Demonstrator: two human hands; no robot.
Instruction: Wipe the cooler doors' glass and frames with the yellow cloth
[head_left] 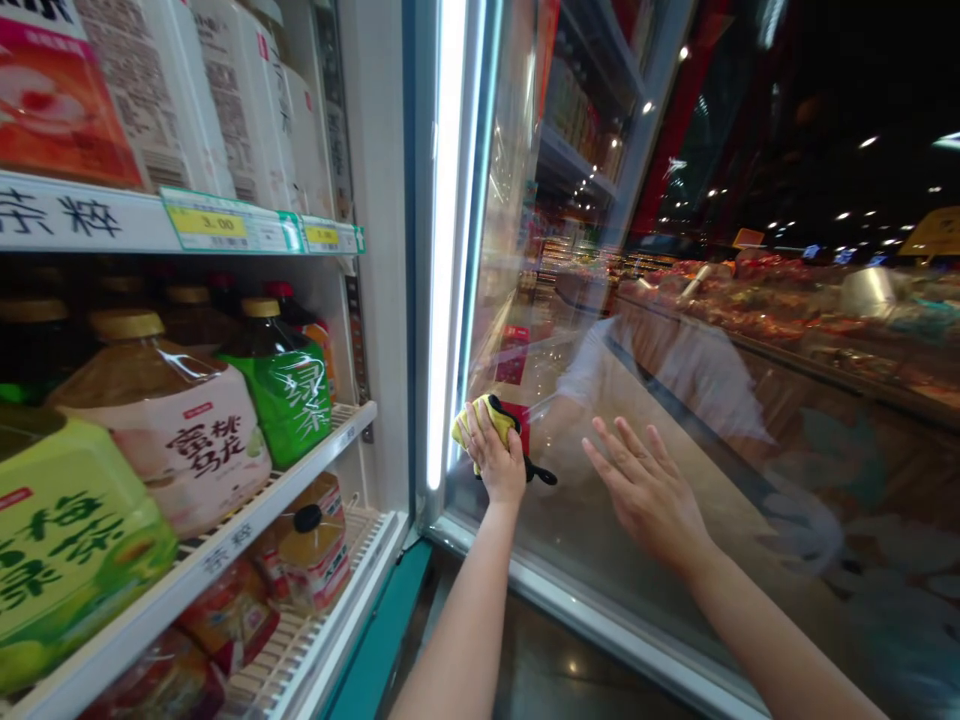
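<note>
My left hand (496,455) presses a yellow cloth (466,428) with a dark edge and a black hanging loop against the inside of a glass door (555,540). The cloth lies low on the pane, close to the bright light strip (444,300) at the hinge side. To the right, my right hand (652,495) is held with fingers stretched out in front of the same glass; whether it touches the pane I cannot tell. It holds nothing. A person's white-sleeved reflection shows in the glass.
Left of the door are fridge shelves (217,560) with a green tea bottle (289,390), a pink-labelled bottle (187,440) and other drinks. A price tag (214,222) hangs on the upper shelf edge. The metal door frame (585,610) runs along the bottom. Blurred store displays appear at right.
</note>
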